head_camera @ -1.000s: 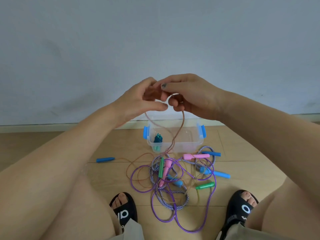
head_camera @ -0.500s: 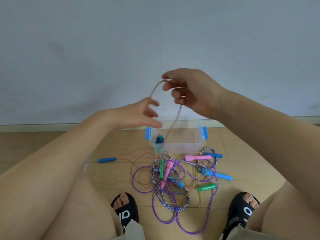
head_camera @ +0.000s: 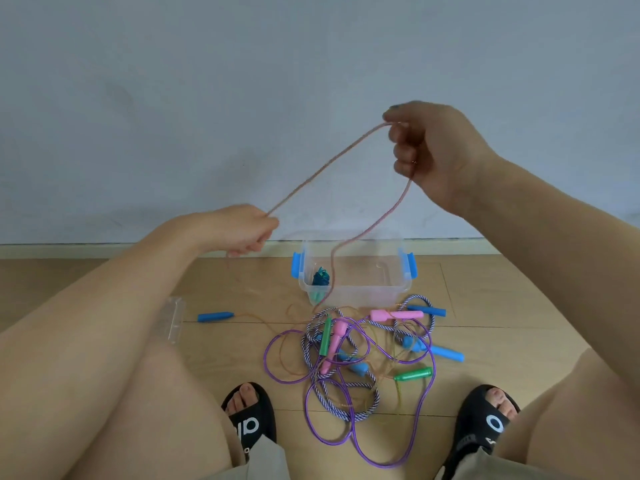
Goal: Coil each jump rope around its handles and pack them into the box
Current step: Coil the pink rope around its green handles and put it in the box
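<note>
Stretching thin pink rope [head_camera: 322, 168] | left hand [head_camera: 242, 230], right hand [head_camera: 429, 150] gripping

Pink rope [head_camera: 322, 171] raised; ropes [head_camera: 349, 355] tangled before box [head_camera: 356, 289].

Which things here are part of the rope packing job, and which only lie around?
Part of the job:
- pink rope, held by left hand and right hand
- clear box
- tangled ropes on the floor
- blue handle

Only lying around:
- clear lid
- black sandals
</note>
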Demonstrator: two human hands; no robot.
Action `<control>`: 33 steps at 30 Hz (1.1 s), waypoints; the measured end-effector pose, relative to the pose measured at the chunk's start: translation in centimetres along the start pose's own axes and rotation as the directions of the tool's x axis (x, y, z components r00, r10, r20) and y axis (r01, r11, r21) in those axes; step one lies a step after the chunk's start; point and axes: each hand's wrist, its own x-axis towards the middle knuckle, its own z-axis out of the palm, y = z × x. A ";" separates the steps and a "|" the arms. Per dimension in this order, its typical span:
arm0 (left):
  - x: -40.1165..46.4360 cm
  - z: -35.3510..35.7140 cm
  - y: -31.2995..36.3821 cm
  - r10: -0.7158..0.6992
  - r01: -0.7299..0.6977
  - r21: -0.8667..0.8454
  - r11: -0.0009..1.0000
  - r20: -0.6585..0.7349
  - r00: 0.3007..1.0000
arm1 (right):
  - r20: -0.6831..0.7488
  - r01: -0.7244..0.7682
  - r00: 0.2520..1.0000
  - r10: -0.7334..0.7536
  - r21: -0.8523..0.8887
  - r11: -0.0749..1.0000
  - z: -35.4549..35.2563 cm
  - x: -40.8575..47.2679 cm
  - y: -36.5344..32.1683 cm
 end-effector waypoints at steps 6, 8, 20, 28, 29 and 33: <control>-0.8 2.1 4.7 0.324 -0.236 -0.458 0.857 0.122 0.938 | 0.234 0.006 0.972 0.029 -0.148 0.989 2.6 -1.6 2.1; -1.0 2.5 5.9 0.389 -0.295 -0.490 0.820 0.098 0.916 | 0.278 0.006 0.960 0.029 -0.125 0.992 3.0 -1.7 2.2; -1.6 1.3 5.1 0.273 -0.223 -0.386 0.895 0.079 0.959 | 0.059 0.007 0.998 -0.006 -0.003 1.000 -0.2 -0.1 0.5; -2.3 0.3 3.5 0.201 -0.197 -0.319 0.927 -0.021 0.979 | -0.304 -0.160 0.953 -0.008 -0.524 0.837 -7.3 3.6 2.5; -2.4 0.6 3.8 0.199 -0.194 -0.307 0.932 -0.014 0.980 | -0.282 -0.216 0.959 0.021 -0.683 0.698 -7.7 3.9 3.3; -2.1 1.8 5.1 0.229 -0.222 -0.268 0.937 -0.003 0.973 | -0.056 -0.064 0.998 0.033 -0.957 0.283 -4.1 2.2 4.7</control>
